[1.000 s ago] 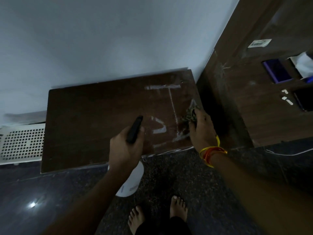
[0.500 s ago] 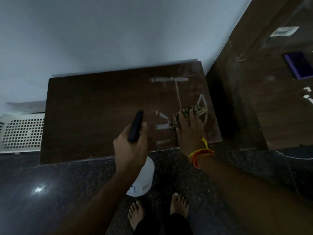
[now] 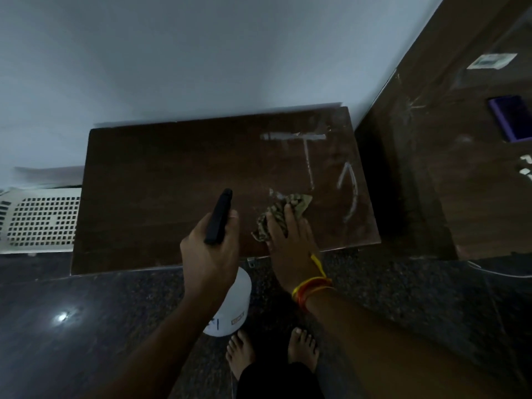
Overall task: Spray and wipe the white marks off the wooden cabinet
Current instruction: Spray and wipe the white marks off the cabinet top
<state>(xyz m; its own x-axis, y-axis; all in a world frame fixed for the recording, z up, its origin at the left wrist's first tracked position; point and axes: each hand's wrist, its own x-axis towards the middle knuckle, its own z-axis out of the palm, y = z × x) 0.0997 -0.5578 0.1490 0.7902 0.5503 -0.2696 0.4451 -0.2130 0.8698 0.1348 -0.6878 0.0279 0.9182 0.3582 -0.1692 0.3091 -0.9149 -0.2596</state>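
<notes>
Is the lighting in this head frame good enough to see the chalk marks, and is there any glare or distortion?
Head view: dim and underexposed, yet the white marks stand out on the dark cabinet top; one glare spot on the polished floor; wide-angle bending along the wall edges; the right hand on the cloth looks slightly soft.

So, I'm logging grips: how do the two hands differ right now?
The left hand is curled around the spray bottle, held off the cabinet top; the right hand lies flat, pressing the cloth onto it. Only the right wrist wears thread bands. Both are bare.
</notes>
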